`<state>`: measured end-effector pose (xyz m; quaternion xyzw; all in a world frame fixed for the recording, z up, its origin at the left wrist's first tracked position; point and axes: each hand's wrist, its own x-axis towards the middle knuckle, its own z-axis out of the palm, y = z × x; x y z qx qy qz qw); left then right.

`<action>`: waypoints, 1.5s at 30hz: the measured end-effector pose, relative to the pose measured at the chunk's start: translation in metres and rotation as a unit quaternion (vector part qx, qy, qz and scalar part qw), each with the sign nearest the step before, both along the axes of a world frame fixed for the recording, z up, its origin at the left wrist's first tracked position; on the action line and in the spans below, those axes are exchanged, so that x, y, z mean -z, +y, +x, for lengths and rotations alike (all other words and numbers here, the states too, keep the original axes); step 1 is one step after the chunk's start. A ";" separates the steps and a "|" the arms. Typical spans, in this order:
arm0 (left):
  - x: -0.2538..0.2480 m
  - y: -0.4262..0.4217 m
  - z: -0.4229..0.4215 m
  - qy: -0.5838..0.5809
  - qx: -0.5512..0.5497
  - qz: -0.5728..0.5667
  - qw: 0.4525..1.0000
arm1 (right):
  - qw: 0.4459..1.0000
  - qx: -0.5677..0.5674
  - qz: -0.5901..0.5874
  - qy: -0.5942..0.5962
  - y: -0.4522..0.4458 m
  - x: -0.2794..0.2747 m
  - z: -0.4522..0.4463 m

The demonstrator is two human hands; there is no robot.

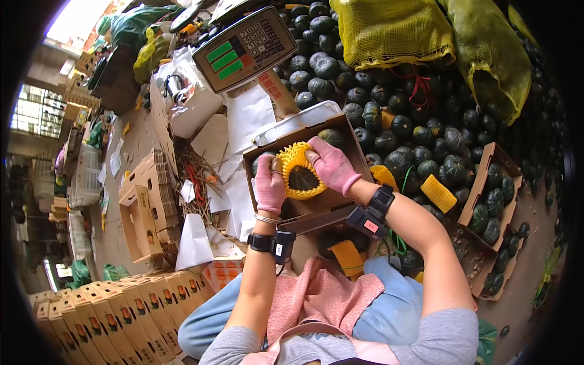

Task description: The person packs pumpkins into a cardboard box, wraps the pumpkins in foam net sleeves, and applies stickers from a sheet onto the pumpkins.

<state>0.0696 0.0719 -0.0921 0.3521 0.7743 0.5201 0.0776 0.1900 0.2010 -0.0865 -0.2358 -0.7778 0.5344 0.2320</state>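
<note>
Both my hands wear pink gloves and hold a yellow foam net (298,154) over an open cardboard box (310,218). A dark green squash (302,179) shows through the net's opening. My left hand (269,185) grips the net's left edge, its fingers closed. On the upper right side my right hand (333,166) is closed on the net, fingertips at its rim. Another green squash (331,137) lies in the box's upper right corner, and one more is partly hidden behind my left hand.
A scale display (245,50) stands above the box. Many squashes (398,161) are piled at the right, with loose yellow nets (438,193) among them. A long carton (483,188) holds several squashes. Folded cartons (121,316) line the lower left. Yellow mesh sacks (395,30) lie at the top.
</note>
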 end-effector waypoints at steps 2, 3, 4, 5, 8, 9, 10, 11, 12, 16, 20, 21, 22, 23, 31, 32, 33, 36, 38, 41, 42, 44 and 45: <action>0.017 0.002 -0.009 -0.134 -0.029 0.047 0.989 | 0.999 0.032 -0.005 -0.031 0.002 -0.010 -0.001; 0.021 0.004 -0.008 -0.199 -0.028 0.100 0.974 | 0.998 0.052 -0.031 -0.024 0.004 -0.007 -0.002; 0.028 0.005 -0.008 -0.251 -0.039 0.122 0.959 | 0.996 0.070 -0.056 -0.017 0.008 -0.002 -0.005; 0.036 0.006 -0.008 -0.301 -0.052 0.145 0.941 | 0.993 0.087 -0.080 -0.009 0.012 0.004 -0.009; 0.043 0.009 -0.012 -0.266 -0.071 0.101 0.956 | 0.986 0.103 -0.113 -0.064 0.020 0.027 -0.013; 0.038 0.011 -0.011 -0.196 -0.070 0.081 0.975 | 0.984 0.116 -0.065 -0.115 0.018 0.015 -0.010; 0.023 0.013 -0.006 -0.103 -0.105 0.020 0.989 | 0.983 0.123 -0.033 -0.135 0.020 0.014 -0.009; 0.010 0.013 -0.003 -0.009 -0.140 -0.043 0.989 | 0.980 0.127 -0.001 -0.155 0.021 0.013 -0.008; 0.014 0.009 -0.007 0.057 -0.139 -0.011 0.989 | 0.976 0.132 0.031 -0.173 0.021 0.008 -0.007; -0.005 -0.009 0.001 0.169 0.134 -0.001 0.976 | 0.991 0.079 0.094 -0.057 0.007 -0.015 0.013; -0.007 -0.008 -0.004 0.030 0.203 -0.074 0.976 | 0.974 0.029 0.124 -0.185 -0.005 -0.024 0.025; -0.008 -0.005 -0.006 0.015 0.209 -0.085 0.974 | 0.979 0.046 0.114 -0.165 -0.002 -0.017 0.022; -0.008 -0.003 -0.007 0.001 0.217 -0.098 0.971 | 0.982 0.064 0.103 -0.144 -0.001 -0.011 0.020; -0.008 -0.003 -0.008 -0.013 0.220 -0.097 0.971 | 0.983 0.071 0.098 -0.137 -0.001 -0.006 0.019; -0.003 -0.004 -0.004 -0.224 0.273 0.000 0.936 | 0.996 0.057 0.043 -0.051 -0.001 0.008 0.025; -0.007 -0.007 0.004 -0.281 0.285 0.050 0.915 | 0.995 0.042 0.031 -0.081 0.004 0.003 0.027; -0.024 -0.006 0.019 -0.336 0.296 0.097 0.889 | 0.993 0.029 0.016 -0.111 0.008 -0.005 0.029; -0.045 -0.004 0.050 -0.357 0.291 0.201 0.865 | 0.987 -0.037 0.009 -0.154 0.024 -0.044 0.043; -0.048 0.003 0.051 -0.425 0.240 0.176 0.855 | 0.984 -0.049 0.062 -0.157 0.033 -0.051 0.051; -0.002 0.012 0.030 0.215 0.113 -0.191 0.951 | 0.980 0.014 0.165 -0.108 0.025 -0.027 0.055; -0.012 0.016 0.044 0.277 0.088 -0.336 0.896 | 0.975 0.026 0.193 -0.106 0.019 -0.026 0.057; 0.014 0.015 0.034 0.218 0.091 -0.322 0.917 | 0.939 -0.046 0.286 -0.183 0.015 -0.029 0.061; 0.012 0.016 0.031 0.186 0.076 -0.296 0.934 | 0.909 -0.099 0.320 -0.247 0.014 -0.036 0.061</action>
